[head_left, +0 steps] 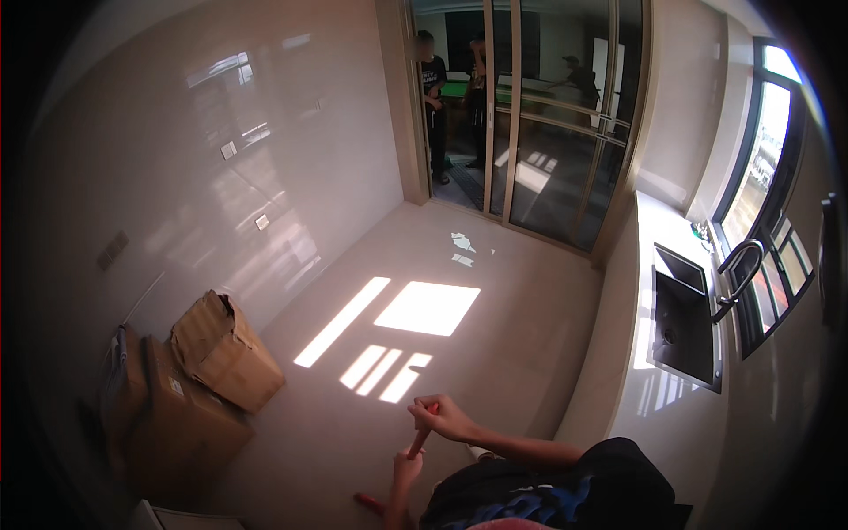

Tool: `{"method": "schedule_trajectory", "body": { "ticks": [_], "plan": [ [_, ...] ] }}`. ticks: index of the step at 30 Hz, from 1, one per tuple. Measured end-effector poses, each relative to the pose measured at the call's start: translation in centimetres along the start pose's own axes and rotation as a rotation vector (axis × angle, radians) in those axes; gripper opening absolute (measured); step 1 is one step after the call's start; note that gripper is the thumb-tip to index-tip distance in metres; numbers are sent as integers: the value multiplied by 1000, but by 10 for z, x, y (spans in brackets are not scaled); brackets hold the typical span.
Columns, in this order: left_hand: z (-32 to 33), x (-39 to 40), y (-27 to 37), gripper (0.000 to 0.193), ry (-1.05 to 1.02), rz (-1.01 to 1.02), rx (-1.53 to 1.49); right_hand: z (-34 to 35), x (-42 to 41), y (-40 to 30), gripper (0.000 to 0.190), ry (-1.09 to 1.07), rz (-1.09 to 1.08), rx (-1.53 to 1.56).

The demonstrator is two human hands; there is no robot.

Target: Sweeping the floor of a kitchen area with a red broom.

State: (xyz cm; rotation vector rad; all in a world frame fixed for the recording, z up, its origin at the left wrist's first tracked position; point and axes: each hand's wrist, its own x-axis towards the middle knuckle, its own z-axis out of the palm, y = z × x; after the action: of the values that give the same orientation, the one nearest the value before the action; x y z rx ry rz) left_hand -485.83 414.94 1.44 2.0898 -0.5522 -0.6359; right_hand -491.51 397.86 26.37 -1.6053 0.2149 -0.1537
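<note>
A red handle (420, 442), slanting down and to the left, is held in both of my hands. My right hand (445, 419) is closed around its upper end, and the red tip shows above the fist. Lower down, my left hand (407, 466) grips the same handle. Beyond my left forearm, near the bottom edge, a red piece (368, 503) shows at floor level. My forearm partly covers it, so I cannot tell if it belongs to the same tool.
Torn cardboard boxes (228, 354) stand against the left wall. On my right runs a white counter (626, 414) with a dark sink (686, 324) and a curved faucet (742, 265). Ahead are glass sliding doors (563, 179), with people (434, 99) beyond them. Sunlight patches lie on the tiled floor (517, 324).
</note>
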Motion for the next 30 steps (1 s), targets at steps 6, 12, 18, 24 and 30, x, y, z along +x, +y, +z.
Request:
{"method": "schedule_trajectory", "body": {
  "ticks": [6,12,18,24,30],
  "plan": [
    [18,69,158,19,14,268,99,-63,-4,-60,42,169,-225,-68],
    [61,129,252,35,-390,91,133,-128,-25,-81,35,318,-326,-326],
    [129,179,255,35,-280,353,-93,-172,-13,-76,33,276,-526,-439],
    [169,169,243,24,-103,437,-17,-228,3,-33,38,353,-306,-149],
    [144,152,227,17,-242,221,-282,-214,9,-40,39,345,-293,163]
  ]
}}
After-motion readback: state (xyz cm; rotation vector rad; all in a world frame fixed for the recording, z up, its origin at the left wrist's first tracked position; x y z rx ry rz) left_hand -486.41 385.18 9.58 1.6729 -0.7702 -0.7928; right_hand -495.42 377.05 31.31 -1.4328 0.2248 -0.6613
